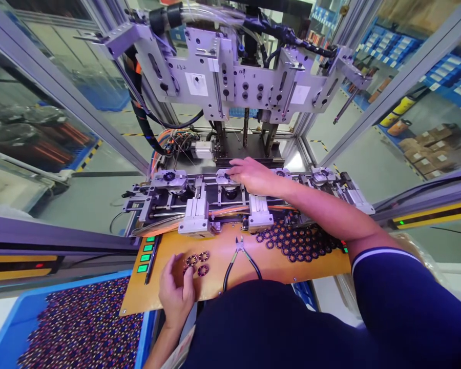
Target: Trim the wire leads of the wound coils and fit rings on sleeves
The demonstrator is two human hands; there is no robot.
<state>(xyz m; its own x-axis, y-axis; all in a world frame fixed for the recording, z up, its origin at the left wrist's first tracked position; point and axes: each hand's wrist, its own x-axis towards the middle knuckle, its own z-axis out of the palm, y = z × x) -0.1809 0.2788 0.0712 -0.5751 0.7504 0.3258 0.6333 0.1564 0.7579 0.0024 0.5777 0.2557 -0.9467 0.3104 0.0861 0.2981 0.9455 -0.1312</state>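
Observation:
My right hand point(251, 174) reaches over the machine's fixture rail point(200, 197), fingers curled down on the second round holder point(225, 178); what they hold is hidden. My left hand point(175, 289) rests on the orange board point(223, 279), fingers bent beside three small wound ring cores point(197, 261), touching the nearest one. A pile of darker ring cores point(297, 241) lies on the board under my right forearm.
Black-handled cutters point(240, 256) lie mid-board. A blue bin point(77, 328) full of ring cores stands at lower left. Green buttons point(146, 253) line the board's left edge. The machine head point(238, 77) hangs above, with glass guard panels on both sides.

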